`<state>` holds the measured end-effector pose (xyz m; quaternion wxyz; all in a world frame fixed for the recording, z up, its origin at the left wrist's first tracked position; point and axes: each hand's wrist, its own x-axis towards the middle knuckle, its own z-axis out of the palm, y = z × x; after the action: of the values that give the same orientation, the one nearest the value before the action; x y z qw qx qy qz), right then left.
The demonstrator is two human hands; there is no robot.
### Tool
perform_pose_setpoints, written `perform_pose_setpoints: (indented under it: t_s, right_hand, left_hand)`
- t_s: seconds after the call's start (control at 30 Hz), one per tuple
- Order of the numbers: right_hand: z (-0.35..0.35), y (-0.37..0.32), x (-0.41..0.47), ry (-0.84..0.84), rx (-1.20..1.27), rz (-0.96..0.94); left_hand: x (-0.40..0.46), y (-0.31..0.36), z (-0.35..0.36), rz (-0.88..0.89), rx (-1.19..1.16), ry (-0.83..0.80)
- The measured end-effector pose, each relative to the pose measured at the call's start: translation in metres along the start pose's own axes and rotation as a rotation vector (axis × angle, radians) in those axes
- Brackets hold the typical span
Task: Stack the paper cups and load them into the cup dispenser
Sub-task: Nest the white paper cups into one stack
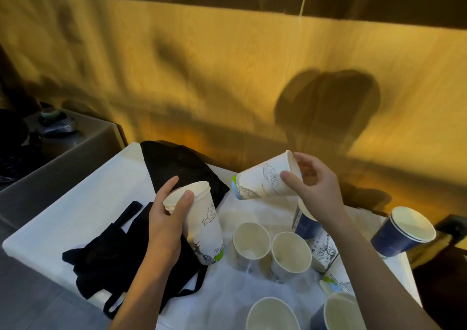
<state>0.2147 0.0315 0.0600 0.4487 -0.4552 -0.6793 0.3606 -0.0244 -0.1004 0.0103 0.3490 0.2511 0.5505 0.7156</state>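
A white-draped surface (75,203) against a wood-grain wall carries a crumpled black bag (121,254) and a scatter of paper cups; no cup dispenser can be seen from the head view. Loose cups stand open-mouthed near the middle, among them two white ones (251,241) side by side, with dark blue cups (404,231) at the right edge. Above them, the left hand (165,218) holds a white printed cup (202,223) tilted, thumb and fingers wrapped round its upper wall near the rim. The right hand (318,185) pinches a second white cup (265,178) at its rim, lying almost sideways with its base pointing toward the first. Such cups are likely very light and thin-walled, easily crushed by a hard squeeze, and stiffest at the rolled rim and the base, so a gentle hold near the rim looks the safest way to nest one inside another.
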Motion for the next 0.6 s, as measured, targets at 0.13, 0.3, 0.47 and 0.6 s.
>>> perform_pose_setpoints:
  t_s: [0.13, 0.3, 0.47, 0.6]
  right_hand:
    - [-0.015, -0.003, -0.018, 0.129, 0.238, 0.106]
    - [-0.027, -0.007, -0.032, 0.157, 0.312, 0.147]
    - [-0.033, -0.015, -0.036, 0.147, 0.320, 0.140]
    - [-0.033, -0.018, -0.039, 0.112, 0.311, 0.109]
  left_hand:
    - [-0.005, 0.004, 0.006, 0.081, 0.173, -0.110]
    - [-0.009, 0.007, 0.019, 0.120, 0.474, -0.185]
    - [-0.010, 0.009, 0.025, 0.143, 0.533, -0.287]
    - [-0.013, 0.013, 0.028, 0.208, 0.570, -0.334]
